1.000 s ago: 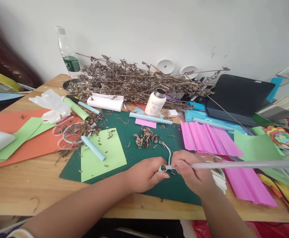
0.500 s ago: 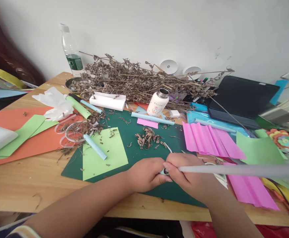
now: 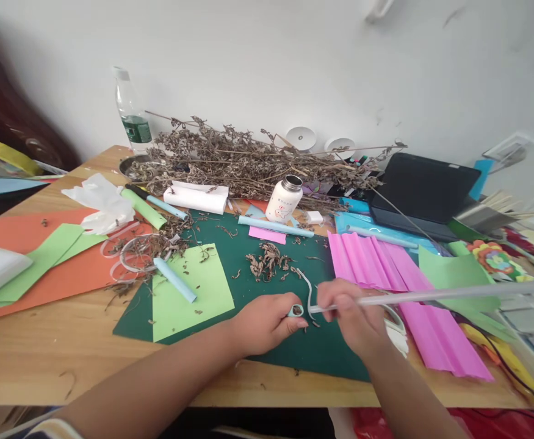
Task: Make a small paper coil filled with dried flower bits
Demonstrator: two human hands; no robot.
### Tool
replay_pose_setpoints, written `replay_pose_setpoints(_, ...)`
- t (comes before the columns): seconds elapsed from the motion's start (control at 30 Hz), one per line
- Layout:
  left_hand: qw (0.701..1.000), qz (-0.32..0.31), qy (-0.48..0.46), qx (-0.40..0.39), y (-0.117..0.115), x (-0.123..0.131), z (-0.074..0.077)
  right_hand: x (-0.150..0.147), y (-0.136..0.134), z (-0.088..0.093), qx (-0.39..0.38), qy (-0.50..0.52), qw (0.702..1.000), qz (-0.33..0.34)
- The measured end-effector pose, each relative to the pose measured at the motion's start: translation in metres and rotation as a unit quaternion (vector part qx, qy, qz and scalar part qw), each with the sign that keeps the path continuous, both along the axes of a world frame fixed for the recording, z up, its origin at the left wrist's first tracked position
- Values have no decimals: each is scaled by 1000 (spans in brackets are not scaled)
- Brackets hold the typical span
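My left hand point(image 3: 267, 322) is wrapped around a light blue paper tube point(image 3: 296, 310); only its open end shows, with dried brown bits inside. In my right hand point(image 3: 356, 317) is a long translucent white rod point(image 3: 450, 293), which runs off to the right edge. Its near tip points at the tube's mouth, a small gap away. Beneath both hands lies a green cutting mat point(image 3: 230, 256). Behind them sits a small heap of dried leaves point(image 3: 269, 262), and a thin white strip point(image 3: 306, 286) curls beside the rod's tip.
Dried plant stems point(image 3: 248, 158) line the wall behind a white bottle point(image 3: 285, 199). Left are a light green sheet point(image 3: 192, 317), another blue tube point(image 3: 175, 280) and a tape roll point(image 3: 144, 253). Pink crepe paper point(image 3: 362, 259) and a black tablet point(image 3: 425, 192) are at right.
My right hand has moved right, away from my left hand, bringing the rod's near tip into view. The blue tube's open end now shows more fully. The camera view has shifted slightly.
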State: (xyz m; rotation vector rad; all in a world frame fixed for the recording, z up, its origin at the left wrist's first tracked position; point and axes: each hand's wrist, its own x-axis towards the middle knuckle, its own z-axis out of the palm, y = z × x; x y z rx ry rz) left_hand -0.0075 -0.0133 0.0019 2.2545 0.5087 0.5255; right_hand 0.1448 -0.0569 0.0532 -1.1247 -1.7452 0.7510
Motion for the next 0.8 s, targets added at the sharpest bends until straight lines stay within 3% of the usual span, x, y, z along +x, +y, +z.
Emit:
replay_pose_setpoints(0.1,1000,0,4,1,0,0,0,4,-2,0,25,131,991,-29)
replay_pose_setpoints(0.2,1000,-4,-3,7,-1,0,0,5,-4,9,-34,19,999,-10)
replay_pose_setpoints(0.33,1000,5,3,18,-1,0,-2,1,-3,21,-86,-156,984,28)
replay_pose_setpoints(0.8,1000,-12,20,-1,0,0,2,-6,-1,29,-85,-329,940,42)
